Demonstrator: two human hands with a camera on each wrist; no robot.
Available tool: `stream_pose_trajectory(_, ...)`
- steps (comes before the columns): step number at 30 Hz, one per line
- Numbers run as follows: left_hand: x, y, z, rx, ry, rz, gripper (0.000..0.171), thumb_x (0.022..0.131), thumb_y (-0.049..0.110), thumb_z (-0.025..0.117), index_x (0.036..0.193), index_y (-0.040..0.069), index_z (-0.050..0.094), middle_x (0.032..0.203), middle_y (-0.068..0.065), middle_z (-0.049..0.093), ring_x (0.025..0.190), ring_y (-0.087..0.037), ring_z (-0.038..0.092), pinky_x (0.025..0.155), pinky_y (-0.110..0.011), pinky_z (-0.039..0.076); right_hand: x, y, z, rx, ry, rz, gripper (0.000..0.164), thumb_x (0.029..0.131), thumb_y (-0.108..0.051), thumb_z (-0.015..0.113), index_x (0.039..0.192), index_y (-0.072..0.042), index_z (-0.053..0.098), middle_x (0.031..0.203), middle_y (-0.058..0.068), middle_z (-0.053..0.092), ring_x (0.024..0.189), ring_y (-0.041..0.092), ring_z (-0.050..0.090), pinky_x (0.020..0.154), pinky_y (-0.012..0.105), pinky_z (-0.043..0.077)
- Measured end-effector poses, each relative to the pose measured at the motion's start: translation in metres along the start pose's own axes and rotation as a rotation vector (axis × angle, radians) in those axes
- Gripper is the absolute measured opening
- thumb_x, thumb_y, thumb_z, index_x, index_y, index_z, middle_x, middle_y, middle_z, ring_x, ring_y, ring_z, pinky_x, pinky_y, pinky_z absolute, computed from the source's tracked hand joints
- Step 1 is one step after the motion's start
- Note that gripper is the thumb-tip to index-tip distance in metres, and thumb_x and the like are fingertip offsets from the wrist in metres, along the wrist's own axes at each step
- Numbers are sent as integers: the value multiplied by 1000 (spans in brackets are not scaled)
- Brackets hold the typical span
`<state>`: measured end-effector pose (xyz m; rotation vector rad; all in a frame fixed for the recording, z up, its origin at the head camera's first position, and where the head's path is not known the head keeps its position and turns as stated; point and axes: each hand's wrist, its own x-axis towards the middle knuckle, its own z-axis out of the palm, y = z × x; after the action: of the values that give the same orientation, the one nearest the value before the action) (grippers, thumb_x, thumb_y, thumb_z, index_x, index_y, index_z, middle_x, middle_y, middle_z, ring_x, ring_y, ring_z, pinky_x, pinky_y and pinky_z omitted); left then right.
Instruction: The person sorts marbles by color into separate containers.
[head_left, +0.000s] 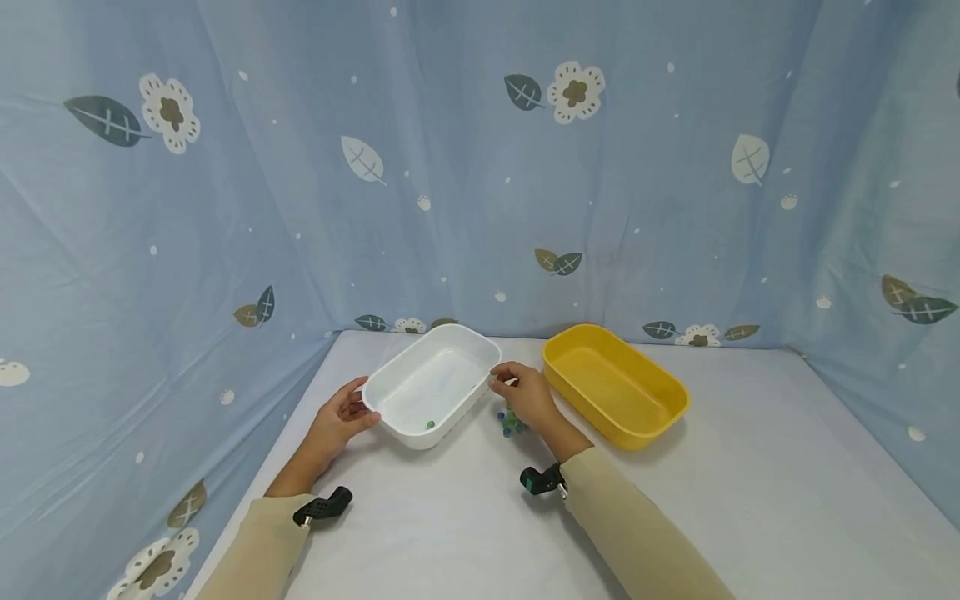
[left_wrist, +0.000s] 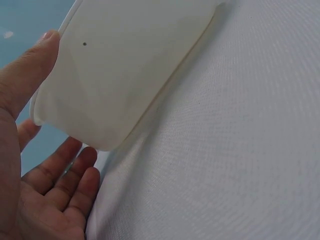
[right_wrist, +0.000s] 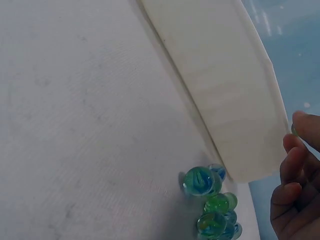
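Observation:
A white plastic basin (head_left: 420,377) stands on the table with a green marble (head_left: 431,424) inside, near its front end. My left hand (head_left: 335,423) holds the basin's left end, thumb against the outer wall and fingers (left_wrist: 82,192) around the corner. At the basin's right rim, my right hand (head_left: 525,392) pinches a small green marble (right_wrist: 294,129) between thumb and fingertips. Below that hand, several blue and green glass marbles (right_wrist: 212,225) lie clustered on the table beside the basin; the head view shows them partly hidden by the hand.
To the right of my right hand stands a yellow basin (head_left: 600,408), its visible inside bare. A white cloth (head_left: 435,533) covers the table. Blue patterned curtains (head_left: 465,167) hang behind and along the sides.

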<state>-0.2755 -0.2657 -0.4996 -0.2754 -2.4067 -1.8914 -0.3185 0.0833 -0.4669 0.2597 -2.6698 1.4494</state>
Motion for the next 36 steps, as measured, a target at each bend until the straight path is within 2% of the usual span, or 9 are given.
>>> stream_pose_trajectory(4, 0, 2, 0, -5, -8, -7, 80, 85, 12, 77, 151, 7, 32, 133, -24, 52, 114, -34, 54, 84, -19, 48, 3, -4, 0, 16, -4, -24, 20, 92, -27, 70, 109, -18, 70, 94, -4, 62, 76, 17, 56, 63, 29, 51)
stream_pose_trajectory(8, -4, 13, 1, -7, -12, -20, 80, 85, 11, 77, 150, 4, 32, 132, -24, 52, 112, -32, 55, 85, -21, 49, 5, -6, 2, 45, -6, -54, 20, 92, -25, 70, 109, -15, 70, 93, -3, 62, 73, 17, 56, 62, 29, 52)
stream_pose_trajectory(11, -5, 12, 2, -1, -2, -19, 79, 84, 13, 78, 149, 5, 34, 131, -23, 53, 110, -28, 56, 85, -21, 49, 8, -5, 5, 61, -10, -58, 20, 92, -23, 70, 109, -14, 70, 92, -1, 62, 72, 18, 57, 63, 30, 52)
stream_pose_trajectory(14, -2, 3, 1, 3, 7, -14, 79, 83, 15, 79, 149, 8, 36, 130, -22, 54, 108, -25, 57, 84, -22, 49, 10, -5, 7, 69, -16, -51, 21, 92, -23, 70, 110, -13, 69, 92, -1, 62, 73, 18, 58, 63, 29, 53)
stream_pose_trajectory(23, -3, 3, 1, 12, 6, -1, 81, 83, 16, 79, 149, 6, 34, 130, -23, 54, 106, -22, 58, 83, -21, 50, 13, -6, 11, 88, -20, -32, 21, 92, -22, 70, 110, -12, 69, 90, 1, 60, 72, 18, 56, 62, 29, 52)
stream_pose_trajectory(31, 0, 2, -1, -3, 0, -2, 80, 84, 15, 78, 150, 7, 34, 130, -23, 53, 107, -22, 57, 85, -21, 49, 13, -7, 12, 48, -11, -39, 18, 92, -25, 70, 104, -12, 71, 87, -1, 61, 70, 17, 56, 61, 28, 51)
stream_pose_trajectory(36, -1, 3, -1, 3, 3, -26, 82, 83, 17, 80, 150, 9, 34, 132, -22, 53, 108, -23, 57, 85, -21, 49, 13, -6, 12, 56, -9, -52, 15, 92, -23, 70, 103, -12, 72, 86, -2, 61, 70, 17, 55, 60, 28, 50)
